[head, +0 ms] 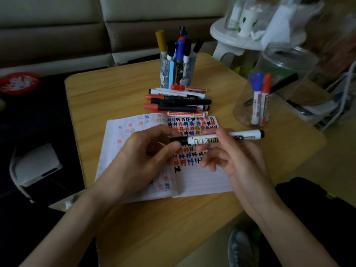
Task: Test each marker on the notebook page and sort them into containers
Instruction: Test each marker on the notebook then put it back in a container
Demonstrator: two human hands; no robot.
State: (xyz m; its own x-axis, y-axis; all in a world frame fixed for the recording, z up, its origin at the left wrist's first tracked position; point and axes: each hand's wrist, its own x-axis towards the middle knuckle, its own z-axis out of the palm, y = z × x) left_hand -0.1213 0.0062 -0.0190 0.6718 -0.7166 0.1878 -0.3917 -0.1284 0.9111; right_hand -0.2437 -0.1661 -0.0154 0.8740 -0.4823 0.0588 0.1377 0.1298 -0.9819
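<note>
As both hands met over the page, left hand (146, 151): thumb and forefinger pinched the black cap (179, 140); the other fingers were curled loosely beneath.
Right hand (237, 157): thumb and forefinger gripped the white barrel near its middle; the remaining fingers were spread below and held nothing.
Marker (240, 136): a whiteboard type, held roughly level above the page, cap end toward the left hand. The cap looked seated or nearly so; no tip showed.
Notebook (202, 182): open on the tabletop (115, 89) directly under the hands. The right page carried rows of red, blue and black test marks, the lowest a single black one near the fold.
Pile of markers (179, 102): lying side by side just beyond the notebook's far edge, red and black among them.
Patterned cup (177, 72): behind the pile, crowded with upright markers.
Clear jar (279, 89): to the right, well apart from the cup, holding a blue marker (257, 97) and a red marker (264, 99) upright.
Step in hand (judgement): cap handling on one marker, either coming off before a test or going on after one. I could not tell which.
Next move (judgement): if uncapping, a straight pull apart, then tip down to the bare lines under the last black mark. If capping, a firm push home, then a choice of cup or jar.
</note>
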